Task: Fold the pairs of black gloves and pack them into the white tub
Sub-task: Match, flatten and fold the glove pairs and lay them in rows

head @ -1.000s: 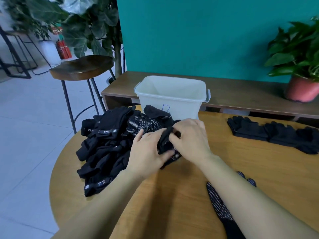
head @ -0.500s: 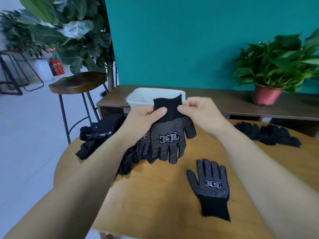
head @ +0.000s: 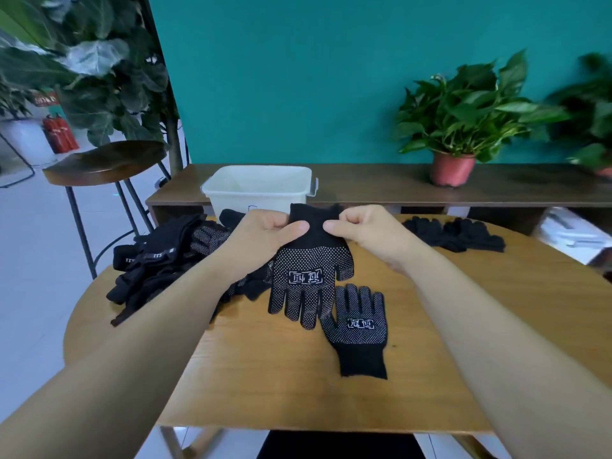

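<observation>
- The round wooden table (head: 298, 392) carries everything. Nearest the person lies the flat glove (head: 359, 329), dotted palm up, cuff toward the person and fingers pointing away.
- Just beyond it, and overlapping it in the view, hangs the held glove (head: 309, 270). Its cuff is up, its fingers dangle down and its dotted side faces the camera. Whether its fingertips touch the table I cannot tell.
- The left hand (head: 265, 231) pinches one corner of that cuff between thumb and curled fingers, and the right hand (head: 364, 231) pinches the other corner, so the cuff is stretched between them.
- My reading is that this is the pairing step. The two gloves point opposite ways, so the held one should be turned before it goes down, to bring cuff onto cuff and fingers onto fingers.
- Keep both pinches at the corners until it lies flat (a knit glove bunches if one side drops first). Then smooth it and fold the pair together.
- At the left, behind the left forearm, the pile of black gloves (head: 159, 263) waits unsorted. At the far right edge a row of gloves (head: 457, 233) lies well apart from it.
- Farthest back stands the white tub (head: 258, 188), at the table's rear, with no gloves visible inside from this angle. Most of the task looks still ahead.
</observation>
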`<action>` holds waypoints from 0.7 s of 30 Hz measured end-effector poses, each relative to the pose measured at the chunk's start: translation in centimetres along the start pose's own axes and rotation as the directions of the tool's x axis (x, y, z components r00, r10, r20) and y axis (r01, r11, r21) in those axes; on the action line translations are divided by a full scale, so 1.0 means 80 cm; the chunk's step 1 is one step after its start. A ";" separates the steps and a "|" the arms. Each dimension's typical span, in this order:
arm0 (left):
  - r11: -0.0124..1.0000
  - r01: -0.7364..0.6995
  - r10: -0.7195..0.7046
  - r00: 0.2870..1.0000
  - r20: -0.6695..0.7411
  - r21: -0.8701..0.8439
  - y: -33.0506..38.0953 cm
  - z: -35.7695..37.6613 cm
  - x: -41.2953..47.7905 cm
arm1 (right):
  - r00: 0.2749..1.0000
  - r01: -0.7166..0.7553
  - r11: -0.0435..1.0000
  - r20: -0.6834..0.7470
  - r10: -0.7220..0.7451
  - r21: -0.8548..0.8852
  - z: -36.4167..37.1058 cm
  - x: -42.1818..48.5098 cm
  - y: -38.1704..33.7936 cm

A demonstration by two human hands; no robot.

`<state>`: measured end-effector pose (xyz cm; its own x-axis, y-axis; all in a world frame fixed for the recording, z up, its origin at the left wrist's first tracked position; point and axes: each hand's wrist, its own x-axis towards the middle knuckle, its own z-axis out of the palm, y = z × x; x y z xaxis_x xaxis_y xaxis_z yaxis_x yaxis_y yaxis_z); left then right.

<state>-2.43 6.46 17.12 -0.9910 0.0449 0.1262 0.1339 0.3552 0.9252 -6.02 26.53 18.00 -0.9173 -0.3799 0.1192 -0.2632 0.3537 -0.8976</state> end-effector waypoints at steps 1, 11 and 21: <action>1.000 0.012 -0.012 1.000 0.007 -0.006 0.001 0.005 0.001 | 1.000 0.001 1.000 -0.003 -0.001 -0.013 -0.002 -0.004 0.002; 0.967 -0.001 0.048 0.983 -0.177 0.254 0.001 0.068 0.009 | 0.927 -0.052 0.992 -0.376 0.007 -0.111 -0.009 -0.004 0.031; 0.994 -0.103 0.102 0.994 -0.042 -0.019 0.008 0.112 0.027 | 0.913 0.013 0.985 -0.399 -0.081 -0.171 -0.038 -0.018 0.046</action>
<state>-4.50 15.10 14.75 -0.9711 0.0416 0.2351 0.2354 0.3312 0.9137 -6.55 31.00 15.78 -0.9357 -0.0348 0.3511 -0.3221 0.4902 -0.8099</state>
